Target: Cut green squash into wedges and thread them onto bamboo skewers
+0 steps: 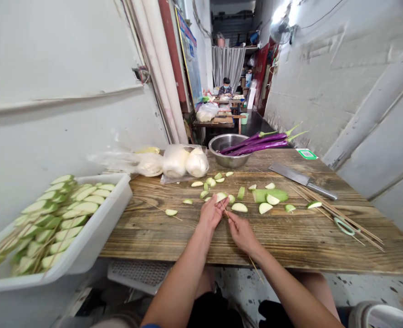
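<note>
At left I see the white plastic tub (102,228) with skewered green slices (78,221). Over the brown wooden table (194,248), my left hand (212,212) holds one pale-green half-moon slice (221,197) narrowly; my right hand (241,231) pinches one thin wooden skewer (256,269), its upper end near this slice.

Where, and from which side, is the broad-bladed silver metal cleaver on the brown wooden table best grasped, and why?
Probably by the slim grey handle of the cleaver, from above and the right: the handle's end points right, the wide blade extends left, and thin tan wooden skewers lie along its near side.
</note>
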Available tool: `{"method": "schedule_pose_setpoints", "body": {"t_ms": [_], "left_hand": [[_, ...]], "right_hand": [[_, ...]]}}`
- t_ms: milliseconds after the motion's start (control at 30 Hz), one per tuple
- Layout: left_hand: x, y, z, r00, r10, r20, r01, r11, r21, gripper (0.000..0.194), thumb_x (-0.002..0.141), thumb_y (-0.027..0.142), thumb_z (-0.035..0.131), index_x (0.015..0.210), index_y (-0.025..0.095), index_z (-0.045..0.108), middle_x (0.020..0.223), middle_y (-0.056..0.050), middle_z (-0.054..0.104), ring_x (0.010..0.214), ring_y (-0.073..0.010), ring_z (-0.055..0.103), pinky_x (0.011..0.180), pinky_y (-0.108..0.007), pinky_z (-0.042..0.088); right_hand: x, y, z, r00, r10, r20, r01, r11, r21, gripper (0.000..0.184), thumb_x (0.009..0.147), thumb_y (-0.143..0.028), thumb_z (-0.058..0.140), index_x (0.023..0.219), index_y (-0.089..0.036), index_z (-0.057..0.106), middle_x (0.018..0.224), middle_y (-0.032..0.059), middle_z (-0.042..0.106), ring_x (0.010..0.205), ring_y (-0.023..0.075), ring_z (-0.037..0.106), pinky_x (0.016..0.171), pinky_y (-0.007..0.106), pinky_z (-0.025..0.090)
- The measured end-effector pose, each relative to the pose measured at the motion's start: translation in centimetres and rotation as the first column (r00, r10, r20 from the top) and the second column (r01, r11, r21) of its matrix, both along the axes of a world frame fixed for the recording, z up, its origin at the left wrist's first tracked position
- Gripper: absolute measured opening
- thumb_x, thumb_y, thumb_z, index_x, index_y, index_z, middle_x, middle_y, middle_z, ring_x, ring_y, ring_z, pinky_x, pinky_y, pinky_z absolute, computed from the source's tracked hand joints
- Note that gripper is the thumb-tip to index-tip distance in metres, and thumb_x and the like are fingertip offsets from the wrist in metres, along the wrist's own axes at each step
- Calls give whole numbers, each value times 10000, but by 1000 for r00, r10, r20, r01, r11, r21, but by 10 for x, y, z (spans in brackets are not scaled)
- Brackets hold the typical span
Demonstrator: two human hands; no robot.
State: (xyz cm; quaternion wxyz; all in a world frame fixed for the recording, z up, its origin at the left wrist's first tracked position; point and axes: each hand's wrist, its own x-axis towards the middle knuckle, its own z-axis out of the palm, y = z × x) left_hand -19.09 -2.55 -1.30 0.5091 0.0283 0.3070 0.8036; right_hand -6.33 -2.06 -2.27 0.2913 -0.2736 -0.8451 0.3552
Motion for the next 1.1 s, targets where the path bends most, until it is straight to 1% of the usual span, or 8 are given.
{"method": "schedule_pose_setpoints", "body": {"t_ms": [100,233,333,467,600,700,867,1100], "left_hand": [[-1,-1,1,1000,9,11,-10,999,32,111,828,97,462,771,65,552,811,-151,667,876,-238,636,839,-419,490],[-2,-1,-1,1000,19,14,-20,999,40,91,819,92,470,774,77,547,821,-143,667,896,-235,630,849,-425,482],[-1,-1,-2,1000,19,5,-19,999,51,64,806,101,497,776,81,550,816,-136,668,902,-234,627,855,-423,477],[1,-1,-3,1000,22,-12,-21,997,68,61,798,115,516,797,71,558,829,-149,666,906,-242,625,860,-433,469],[3,-2,-2,1000,12,-16,-11,999,47,57,798,103,507,797,70,553,828,-149,669,878,-241,634,852,-433,475],[4,-2,-1,1000,-1,-23,1,999,39,50,793,96,508,792,71,551,816,-146,671,864,-239,639,851,-435,476],[4,-2,-1,999,-16,-32,17,1000,18,48,785,89,508,776,73,553,786,-141,672,853,-241,642,851,-441,476],[5,-1,-2,999,-35,-20,35,999,-4,33,781,88,513,779,82,545,788,-137,671,866,-245,639,840,-437,486]], "right_hand": [[0,2,-1,1000,6,-17,-6,1000,-10,392,827,-186,339,1135,-129,576,958,123,672,757,208,632,695,328,485],[0,3,-3,1000,12,-20,-13,999,-38,391,823,-190,342,1121,-132,588,922,111,682,727,199,631,679,321,485],[-1,4,-4,1000,11,-27,-12,998,-56,387,817,-189,348,1107,-138,600,939,107,680,752,198,633,689,318,484],[-3,4,-4,1000,-6,-14,5,996,-85,387,808,-185,347,1080,-132,617,881,98,690,749,205,634,699,333,485],[-4,5,-3,1000,-22,-22,19,994,-108,387,804,-185,343,1064,-122,623,958,118,676,798,214,633,735,348,477],[-4,5,-3,999,-34,-28,30,993,-110,379,810,-191,344,1059,-126,622,967,118,674,801,209,631,737,338,472],[-4,4,-2,999,-42,-25,39,994,-106,361,813,-190,348,1041,-133,623,902,99,684,747,191,624,702,305,464],[-4,3,0,997,-65,-31,61,993,-98,329,819,-204,352,961,-132,640,678,44,649,569,161,561,559,248,411]]}}
